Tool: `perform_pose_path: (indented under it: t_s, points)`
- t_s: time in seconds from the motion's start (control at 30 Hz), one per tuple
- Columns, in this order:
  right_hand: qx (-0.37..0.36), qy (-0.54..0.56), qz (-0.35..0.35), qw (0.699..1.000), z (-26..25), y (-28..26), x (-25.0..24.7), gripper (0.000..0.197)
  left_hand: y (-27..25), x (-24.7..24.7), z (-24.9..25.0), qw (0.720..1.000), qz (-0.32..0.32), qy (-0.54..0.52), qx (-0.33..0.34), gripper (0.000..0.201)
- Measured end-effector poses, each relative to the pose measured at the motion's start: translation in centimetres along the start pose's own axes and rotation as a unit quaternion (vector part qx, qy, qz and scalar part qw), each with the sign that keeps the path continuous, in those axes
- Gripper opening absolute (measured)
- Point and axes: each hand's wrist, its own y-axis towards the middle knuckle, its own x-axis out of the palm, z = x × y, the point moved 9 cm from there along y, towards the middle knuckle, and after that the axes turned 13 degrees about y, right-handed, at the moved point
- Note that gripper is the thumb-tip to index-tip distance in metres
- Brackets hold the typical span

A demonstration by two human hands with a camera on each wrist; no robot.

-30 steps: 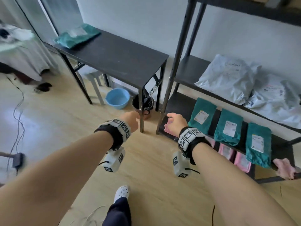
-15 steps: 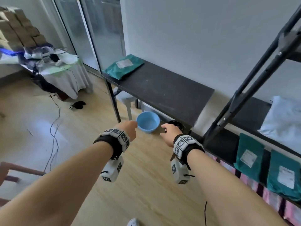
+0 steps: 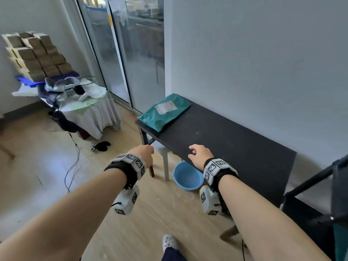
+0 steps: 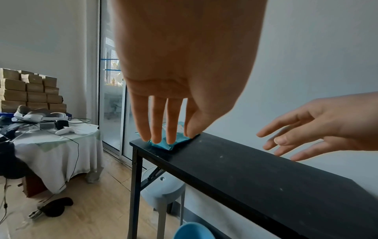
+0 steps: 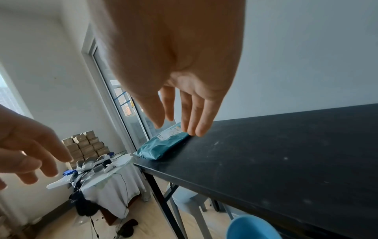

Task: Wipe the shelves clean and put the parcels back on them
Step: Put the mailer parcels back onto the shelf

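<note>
A teal parcel [image 3: 165, 111] with a white label lies at the far left end of a black table [image 3: 235, 147]; it also shows as the parcel [image 4: 163, 144] and the parcel [image 5: 163, 145] in the wrist views. My left hand [image 3: 146, 154] hangs in the air in front of the table's near left corner, fingers straight and empty. My right hand [image 3: 199, 153] hovers over the table's front edge, fingers spread and empty. Both hands are short of the parcel. A corner of the black shelf frame [image 3: 310, 181] shows at the right edge.
A blue basin [image 3: 188, 178] and a grey stool [image 3: 165, 162] stand on the wooden floor under the table. A cloth-covered side table [image 3: 88, 110] with gear and cables stands at the left, stacked cardboard boxes [image 3: 35, 55] behind it. Glass doors are behind the table.
My view has swung left, away from the shelves with their parcels, onto the black table. Both empty hands have moved up toward the teal parcel.
</note>
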Motion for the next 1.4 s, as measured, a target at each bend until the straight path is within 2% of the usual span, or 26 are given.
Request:
perform_pose_path:
  t_s: [0.23,0.4,0.6,0.77,0.83,0.93,1.1,1.3,1.4]
  points:
    - [0.015,0.059,0.005,0.998,-3.7,12.6,-0.1,0.040,12.2,-3.3,-3.3,1.000,-0.021,0.021,0.005,0.033]
    - [0.044,0.091,0.017,0.995,-4.9,19.3,1.1,0.037,20.5,-3.8,-5.9,0.999,-0.043,-0.002,0.015,0.031]
    - [0.103,0.144,0.047,0.983,-5.1,26.6,3.3,0.036,31.2,-4.8,-8.6,0.995,-0.066,-0.060,0.040,0.037]
    - [0.177,0.195,0.076,0.962,-4.7,30.4,4.3,0.040,38.3,-5.3,-10.2,0.990,-0.097,-0.093,0.048,0.030]
    - [0.201,0.220,0.089,0.950,-4.4,31.8,4.6,0.046,40.6,-5.3,-10.5,0.987,-0.115,-0.106,0.044,0.027]
    - [0.235,0.256,0.107,0.932,-3.8,33.6,5.4,0.057,43.6,-4.6,-10.2,0.977,-0.155,-0.143,0.042,0.033]
    - [0.268,0.335,0.142,0.892,-2.4,36.1,6.8,0.075,46.8,-2.5,-7.7,0.941,-0.234,-0.238,0.062,0.039]
    - [0.285,0.449,0.191,0.825,-1.2,37.4,7.3,0.070,49.3,-1.3,-6.3,0.914,-0.268,-0.299,0.054,0.051]
    - [0.295,0.484,0.207,0.798,-0.6,37.8,7.8,0.063,50.4,-0.8,-5.9,0.913,-0.271,-0.297,0.061,0.045]
